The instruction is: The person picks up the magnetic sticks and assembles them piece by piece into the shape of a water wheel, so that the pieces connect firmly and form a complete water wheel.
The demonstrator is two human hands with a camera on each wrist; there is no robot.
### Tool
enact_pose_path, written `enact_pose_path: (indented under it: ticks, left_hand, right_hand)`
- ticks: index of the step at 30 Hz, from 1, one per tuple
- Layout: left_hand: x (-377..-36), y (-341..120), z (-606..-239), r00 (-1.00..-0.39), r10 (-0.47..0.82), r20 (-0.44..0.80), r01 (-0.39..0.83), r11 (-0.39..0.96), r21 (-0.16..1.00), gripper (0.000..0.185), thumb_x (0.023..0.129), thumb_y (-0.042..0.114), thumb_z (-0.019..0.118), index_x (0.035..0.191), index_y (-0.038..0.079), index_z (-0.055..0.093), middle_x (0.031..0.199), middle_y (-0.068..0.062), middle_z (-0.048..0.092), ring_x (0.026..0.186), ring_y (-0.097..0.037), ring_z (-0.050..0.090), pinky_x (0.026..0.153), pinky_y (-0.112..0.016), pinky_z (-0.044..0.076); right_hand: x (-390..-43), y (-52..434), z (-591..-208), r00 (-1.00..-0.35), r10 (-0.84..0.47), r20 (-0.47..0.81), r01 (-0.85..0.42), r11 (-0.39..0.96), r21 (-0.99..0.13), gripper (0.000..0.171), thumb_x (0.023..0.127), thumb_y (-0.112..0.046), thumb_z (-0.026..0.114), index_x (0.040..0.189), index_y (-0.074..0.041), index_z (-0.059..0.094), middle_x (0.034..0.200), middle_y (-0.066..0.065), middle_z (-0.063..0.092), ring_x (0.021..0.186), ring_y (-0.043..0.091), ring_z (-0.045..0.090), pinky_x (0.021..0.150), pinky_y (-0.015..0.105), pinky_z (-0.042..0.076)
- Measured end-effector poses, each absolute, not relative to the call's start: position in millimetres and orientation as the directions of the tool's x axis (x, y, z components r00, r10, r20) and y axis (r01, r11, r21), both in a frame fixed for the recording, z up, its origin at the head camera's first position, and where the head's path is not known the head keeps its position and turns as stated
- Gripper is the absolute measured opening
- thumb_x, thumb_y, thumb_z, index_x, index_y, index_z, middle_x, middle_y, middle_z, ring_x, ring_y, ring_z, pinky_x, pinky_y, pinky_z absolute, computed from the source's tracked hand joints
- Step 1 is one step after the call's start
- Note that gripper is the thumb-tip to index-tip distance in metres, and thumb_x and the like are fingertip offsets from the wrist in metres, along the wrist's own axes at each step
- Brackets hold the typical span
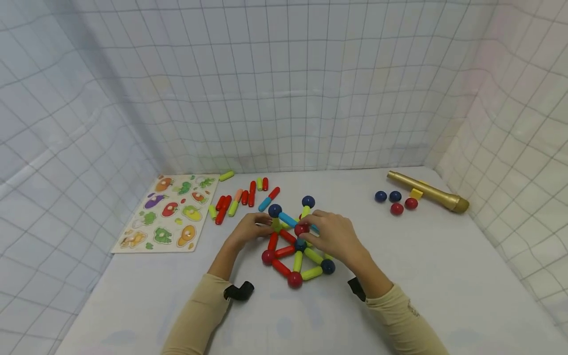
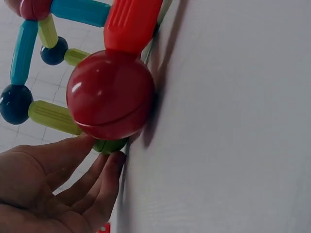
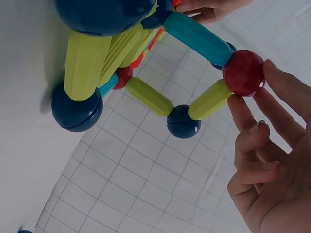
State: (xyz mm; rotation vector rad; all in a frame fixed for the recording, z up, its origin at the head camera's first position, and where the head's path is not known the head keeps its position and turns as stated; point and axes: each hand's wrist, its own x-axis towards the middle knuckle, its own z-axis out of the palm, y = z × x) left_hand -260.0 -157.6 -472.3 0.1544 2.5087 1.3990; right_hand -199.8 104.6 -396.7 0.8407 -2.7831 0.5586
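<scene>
At far left, flat on the white desk [image 1: 142,291], a board [image 1: 170,217] with fruit and vegetable pictures. Just right of it, scattered loose rods [image 1: 252,193], mostly red and yellow-green. Next, left hand [image 1: 253,229] low at the left edge of a ball-and-rod frame [image 1: 300,244], with fingers nearly closed, thumb and fingertips pinching a green ball [image 2: 111,145] at the base. In the middle of the desk, between both hands, the frame itself: flat triangles of red and yellow-green rods in front, joined at red and navy balls, with a raised part behind. At the top of that raised part, a red ball [image 3: 244,73] with a blue rod [image 3: 199,39] and a yellow-green rod [image 3: 210,99] running from it. On this ball, right hand [image 1: 335,235], coming in from the right, with thumb and fingertips pinching it and the other fingers loosely bent. Well apart at right, two loose navy balls [image 1: 395,196], two loose red balls [image 1: 397,209], then a slanting gold tube [image 1: 437,194] with a rounded end, beside a yellow block [image 1: 416,194].
</scene>
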Motion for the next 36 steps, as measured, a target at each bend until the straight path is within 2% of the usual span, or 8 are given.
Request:
enact_pose_path:
  ticks: [3,6,10,13,17,24,31,36]
  left_hand:
    - [-260,-161,-461,-0.971,0.191,-0.144,0.013,0.643,0.766,0.032,0.091,0.014,0.066,0.122,0.006,0.065,0.118,-0.015,0.068,0.105,-0.026,0.064,0.084,-0.033,0.056]
    - [-263,-175,-446,-0.996,0.085,-0.035,0.049,0.811,0.583,0.025,0.092,0.009,0.062,0.116,0.004,0.068,0.111,-0.017,0.069,0.097,-0.028,0.064,0.078,-0.036,0.055]
    - [-269,-197,-434,-0.988,-0.119,0.103,-0.078,0.939,0.336,0.018,0.091,0.001,0.053,0.103,-0.002,0.067,0.102,-0.024,0.067,0.092,-0.038,0.065,0.072,-0.047,0.054]
    - [-271,-210,-436,-0.980,-0.172,0.097,-0.146,0.962,0.229,0.016,0.092,0.003,0.052,0.100,-0.006,0.063,0.099,-0.029,0.064,0.091,-0.045,0.065,0.070,-0.053,0.055]
    - [-271,-216,-444,-0.986,-0.158,0.049,-0.146,0.972,0.183,0.018,0.095,0.006,0.052,0.103,-0.007,0.061,0.099,-0.031,0.065,0.090,-0.047,0.066,0.071,-0.053,0.056]
    - [-269,-213,-449,-0.988,-0.131,0.077,-0.119,0.983,0.142,0.020,0.094,0.000,0.048,0.100,-0.011,0.064,0.094,-0.031,0.064,0.088,-0.045,0.066,0.072,-0.052,0.056]
    - [-262,-210,-451,-0.993,-0.120,0.018,-0.117,0.986,0.119,0.022,0.096,-0.001,0.046,0.105,-0.014,0.062,0.099,-0.032,0.059,0.092,-0.045,0.063,0.076,-0.052,0.056]
    - [-258,-209,-451,-0.994,-0.111,0.016,-0.109,0.988,0.114,0.025,0.098,0.001,0.044,0.113,-0.013,0.058,0.100,-0.036,0.056,0.091,-0.048,0.061,0.073,-0.052,0.056]
  right_hand:
    - [-200,104,-398,-0.820,-0.491,0.293,-0.567,0.769,-0.297,0.027,0.082,-0.034,0.077,0.106,-0.022,0.073,0.096,-0.003,0.071,0.072,0.010,0.059,0.056,0.020,0.044]
    - [-200,103,-398,-0.816,-0.490,0.307,-0.571,0.768,-0.290,0.027,0.082,-0.032,0.077,0.107,-0.022,0.073,0.096,-0.001,0.072,0.071,0.010,0.058,0.055,0.019,0.043]
    - [-201,104,-397,-0.815,-0.484,0.319,-0.570,0.772,-0.283,0.027,0.082,-0.032,0.078,0.107,-0.022,0.073,0.096,-0.001,0.072,0.070,0.010,0.058,0.054,0.018,0.042]
    - [-200,104,-397,-0.815,-0.486,0.317,-0.570,0.771,-0.285,0.027,0.082,-0.032,0.077,0.107,-0.021,0.073,0.096,-0.002,0.072,0.070,0.009,0.057,0.054,0.018,0.042]
    - [-200,104,-398,-0.816,-0.492,0.305,-0.571,0.767,-0.293,0.026,0.083,-0.032,0.077,0.106,-0.021,0.073,0.096,-0.002,0.072,0.068,0.009,0.056,0.054,0.018,0.041]
    - [-201,105,-399,-0.818,-0.485,0.308,-0.567,0.768,-0.296,0.027,0.083,-0.031,0.077,0.107,-0.021,0.072,0.096,-0.002,0.071,0.071,0.010,0.058,0.056,0.020,0.044]
    - [-201,105,-400,-0.815,-0.490,0.308,-0.572,0.766,-0.295,0.026,0.083,-0.031,0.077,0.106,-0.021,0.073,0.096,-0.002,0.071,0.070,0.010,0.057,0.055,0.019,0.043]
    - [-201,105,-398,-0.820,-0.488,0.300,-0.566,0.773,-0.287,0.027,0.083,-0.031,0.077,0.107,-0.020,0.072,0.097,-0.001,0.071,0.069,0.011,0.057,0.056,0.020,0.044]
